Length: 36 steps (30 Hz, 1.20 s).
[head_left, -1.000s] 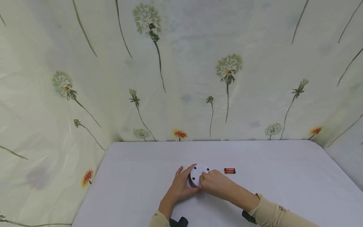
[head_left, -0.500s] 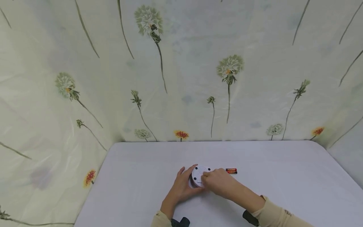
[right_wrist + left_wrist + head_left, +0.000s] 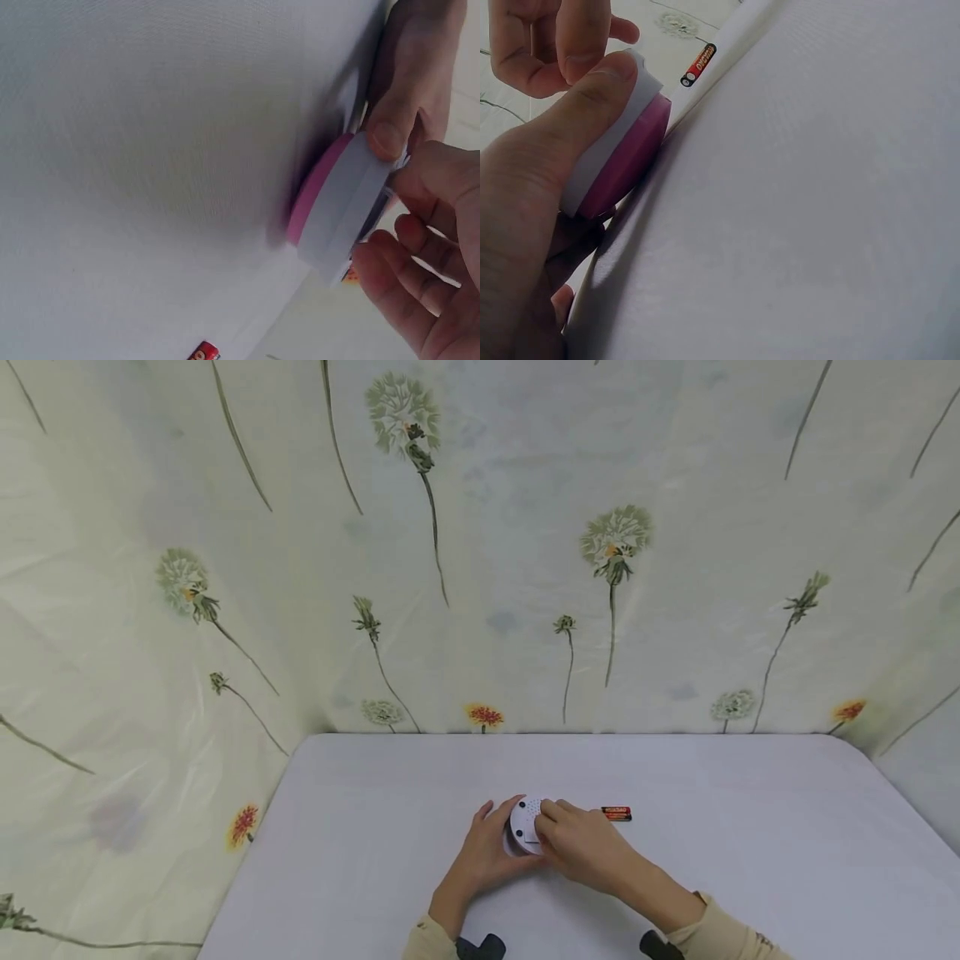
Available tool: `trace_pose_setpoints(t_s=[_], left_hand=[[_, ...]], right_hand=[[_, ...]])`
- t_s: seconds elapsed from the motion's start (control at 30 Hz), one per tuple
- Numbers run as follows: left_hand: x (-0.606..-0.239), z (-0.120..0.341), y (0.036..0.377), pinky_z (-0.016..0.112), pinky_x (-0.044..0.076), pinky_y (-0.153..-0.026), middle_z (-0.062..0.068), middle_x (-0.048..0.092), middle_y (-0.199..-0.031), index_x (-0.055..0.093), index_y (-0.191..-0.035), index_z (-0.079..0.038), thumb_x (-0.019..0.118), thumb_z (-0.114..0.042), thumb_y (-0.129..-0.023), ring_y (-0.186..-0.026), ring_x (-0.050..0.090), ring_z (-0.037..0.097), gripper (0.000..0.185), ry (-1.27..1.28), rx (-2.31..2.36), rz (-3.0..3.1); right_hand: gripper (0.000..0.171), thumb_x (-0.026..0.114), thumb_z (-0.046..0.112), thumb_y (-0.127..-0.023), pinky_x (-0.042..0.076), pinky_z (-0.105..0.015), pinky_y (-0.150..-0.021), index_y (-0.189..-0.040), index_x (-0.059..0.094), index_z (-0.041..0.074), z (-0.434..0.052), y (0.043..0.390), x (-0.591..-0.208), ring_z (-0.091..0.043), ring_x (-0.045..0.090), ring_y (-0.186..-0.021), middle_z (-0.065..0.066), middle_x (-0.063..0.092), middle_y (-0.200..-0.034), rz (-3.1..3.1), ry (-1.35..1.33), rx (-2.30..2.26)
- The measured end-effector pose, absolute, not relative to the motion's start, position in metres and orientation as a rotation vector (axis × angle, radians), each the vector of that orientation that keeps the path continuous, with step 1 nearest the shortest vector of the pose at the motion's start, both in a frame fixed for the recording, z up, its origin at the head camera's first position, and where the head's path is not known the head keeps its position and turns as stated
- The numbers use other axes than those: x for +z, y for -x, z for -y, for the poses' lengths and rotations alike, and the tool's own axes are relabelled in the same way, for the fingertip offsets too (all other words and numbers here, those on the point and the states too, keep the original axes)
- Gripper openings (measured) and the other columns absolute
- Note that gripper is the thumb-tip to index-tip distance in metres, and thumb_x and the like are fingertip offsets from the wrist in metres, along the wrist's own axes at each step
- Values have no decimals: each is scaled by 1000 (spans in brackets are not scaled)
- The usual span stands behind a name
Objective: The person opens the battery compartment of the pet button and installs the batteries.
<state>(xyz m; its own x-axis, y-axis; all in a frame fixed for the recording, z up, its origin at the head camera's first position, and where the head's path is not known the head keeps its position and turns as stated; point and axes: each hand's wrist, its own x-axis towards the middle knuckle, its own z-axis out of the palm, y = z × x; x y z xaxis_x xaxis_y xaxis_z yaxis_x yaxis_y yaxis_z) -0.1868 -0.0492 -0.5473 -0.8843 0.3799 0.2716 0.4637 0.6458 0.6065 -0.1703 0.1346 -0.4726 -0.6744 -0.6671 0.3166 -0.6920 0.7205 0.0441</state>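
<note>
A round device (image 3: 523, 823), white with a dotted face and a pink underside (image 3: 626, 161), stands tilted on edge on the white table (image 3: 360, 827). My left hand (image 3: 487, 852) grips it from the left, thumb (image 3: 592, 90) on the white rim. My right hand (image 3: 581, 843) curls its fingers (image 3: 409, 262) over the device's face from the right. In the right wrist view the device (image 3: 337, 199) sits between the two hands. A red and black battery (image 3: 617, 813) lies just right of the hands, untouched.
A flower-printed cloth (image 3: 480, 543) hangs behind the table and along its left side. The battery also shows in the left wrist view (image 3: 698, 65) and the right wrist view (image 3: 202, 351). Bare white table surface lies all around the hands.
My right fingers have slid further over the device's face, covering more of the dotted part. The left hand keeps its hold. The battery has not moved.
</note>
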Motion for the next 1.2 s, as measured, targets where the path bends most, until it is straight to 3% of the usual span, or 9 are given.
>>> trace_pose_setpoints(t_s=[0.67,0.83,1.2], left_hand=[[-547,46,187,43,29,-115,1,52,-140,38,-144,-14,79,-46,-71,-128,51,15,90,653,-1008,2776],[-547,47,186,46,31,-114,0,50,-142,36,-145,-17,78,-49,-70,-131,47,23,92,602,-1058,2804],[-550,47,187,45,30,-114,-2,51,-141,36,-145,-20,77,-55,-69,-130,48,19,94,608,-1079,2781]], right_hand=[[18,75,24,-71,38,-15,-51,-75,58,21,-138,174,-479,-2,42,-69,14,46,-75,2628,-1053,186],[18,75,23,-69,39,-15,-52,-73,57,21,-138,172,-479,-2,42,-69,14,46,-75,2594,-1046,207],[15,72,24,-71,38,-15,-52,-74,58,20,-143,166,-480,-2,40,-66,12,47,-75,2544,-1030,206]])
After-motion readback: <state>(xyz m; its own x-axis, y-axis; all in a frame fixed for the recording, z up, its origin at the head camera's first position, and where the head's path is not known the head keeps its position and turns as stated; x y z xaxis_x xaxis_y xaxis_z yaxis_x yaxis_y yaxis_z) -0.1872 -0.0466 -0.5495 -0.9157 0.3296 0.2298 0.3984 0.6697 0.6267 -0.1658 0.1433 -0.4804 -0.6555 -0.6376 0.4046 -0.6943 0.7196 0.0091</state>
